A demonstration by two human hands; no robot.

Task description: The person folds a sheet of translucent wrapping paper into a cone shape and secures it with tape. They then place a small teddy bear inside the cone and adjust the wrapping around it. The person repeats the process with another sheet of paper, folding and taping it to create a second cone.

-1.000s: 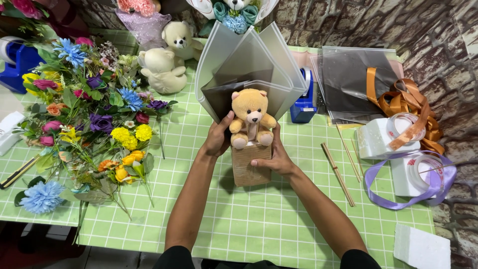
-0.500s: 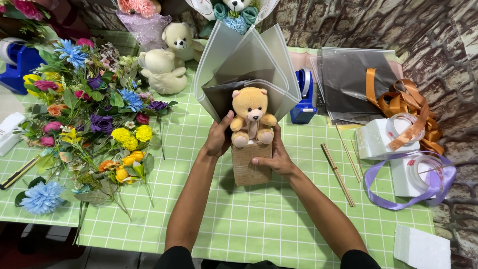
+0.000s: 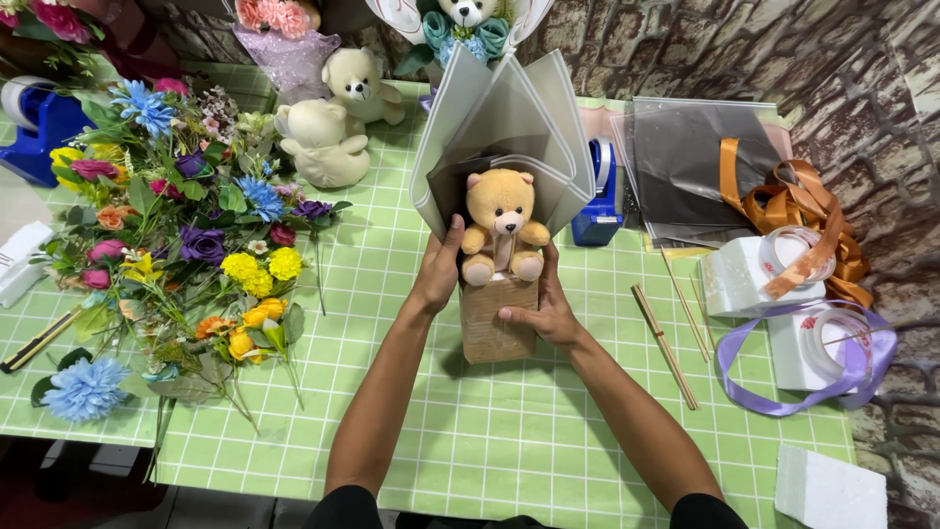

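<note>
Hands clamp the brown block [image 3: 497, 318] from both sides, so the teddy bear [image 3: 500, 225] stays upright against the grey wrapping paper [image 3: 509, 122]. Your left hand [image 3: 438, 272] and right hand [image 3: 541, 306] have fingers closed on it, near the bench's middle.

A table [image 3: 470, 431] covered by a green checked cloth carries loose artificial flowers [image 3: 176, 245] on the left, two cream plush bears [image 3: 333, 127] beyond them, a blue tape dispenser [image 3: 599, 201], thin wooden sticks [image 3: 666, 343], dark wrapping sheets [image 3: 685, 162], and orange ribbon [image 3: 798, 211] and purple ribbon [image 3: 783, 382] at right.
</note>
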